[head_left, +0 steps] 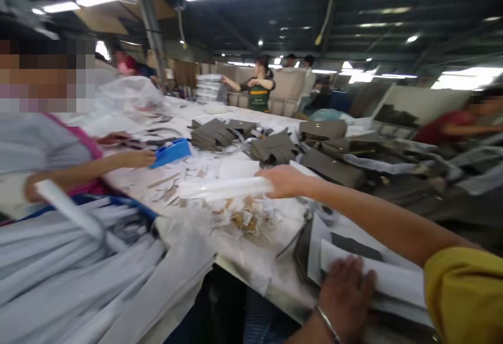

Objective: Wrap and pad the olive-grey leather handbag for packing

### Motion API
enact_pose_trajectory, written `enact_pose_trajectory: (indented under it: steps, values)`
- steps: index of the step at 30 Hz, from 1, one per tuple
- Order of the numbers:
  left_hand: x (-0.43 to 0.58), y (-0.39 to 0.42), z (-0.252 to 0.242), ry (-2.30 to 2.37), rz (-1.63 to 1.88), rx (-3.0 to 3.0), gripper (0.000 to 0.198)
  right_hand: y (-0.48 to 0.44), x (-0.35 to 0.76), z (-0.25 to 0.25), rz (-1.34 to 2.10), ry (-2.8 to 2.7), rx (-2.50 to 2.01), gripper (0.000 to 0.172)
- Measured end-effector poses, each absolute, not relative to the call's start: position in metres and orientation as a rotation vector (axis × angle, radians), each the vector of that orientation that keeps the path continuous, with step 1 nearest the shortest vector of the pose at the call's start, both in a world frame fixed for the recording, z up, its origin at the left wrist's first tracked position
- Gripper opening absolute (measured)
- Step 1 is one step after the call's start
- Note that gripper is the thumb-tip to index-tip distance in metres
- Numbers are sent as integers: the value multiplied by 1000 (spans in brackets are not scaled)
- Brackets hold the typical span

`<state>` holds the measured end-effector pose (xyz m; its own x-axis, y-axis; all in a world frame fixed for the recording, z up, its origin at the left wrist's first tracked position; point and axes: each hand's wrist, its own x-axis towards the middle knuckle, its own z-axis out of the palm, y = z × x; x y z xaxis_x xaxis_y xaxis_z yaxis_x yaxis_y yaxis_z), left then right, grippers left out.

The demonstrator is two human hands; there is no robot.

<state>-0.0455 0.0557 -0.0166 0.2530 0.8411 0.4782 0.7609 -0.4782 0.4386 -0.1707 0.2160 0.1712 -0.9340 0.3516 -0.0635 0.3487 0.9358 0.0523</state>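
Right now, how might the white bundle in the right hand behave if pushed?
The white bundle would probably stay fairly stiff: it runs nearly straight from the right hand, though something may prop it underneath. It's likely light, gripped one-handed near its end. Its glossy highlights suggest a slippery surface.

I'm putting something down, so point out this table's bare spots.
Likeliest, though blurred: the narrow strip of table along its near edge, between the scraps and the brown piece by the left hand. Crowded: the middle, strewn with scraps near the white roll in the right hand, and beyond, grey-brown bags.
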Motion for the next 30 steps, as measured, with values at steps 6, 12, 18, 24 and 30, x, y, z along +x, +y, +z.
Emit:
enact_pose_trajectory:
  steps: [6, 12, 18, 24, 30]
  values:
    - [-34, 65, -24, 1463, 1000, 2397, 79, 272, 1, 173, 258, 2976, 1152, 55]
    - [-31, 63, -23, 1587, 920, 2440, 74, 314, 64, 123, 16, 3004, 1269, 82]
    - [-31, 63, -14, 1650, 733, 2523, 78, 321, 83, 81, -166, 3149, 1198, 35]
    - [-31, 61, 10, 1649, 460, 2596, 76, 279, 119, 116, -128, 3421, 1197, 42]
    - [-38, 73, 46, 1484, 85, 2627, 84, 190, 217, 139, -289, 3517, 1243, 40]
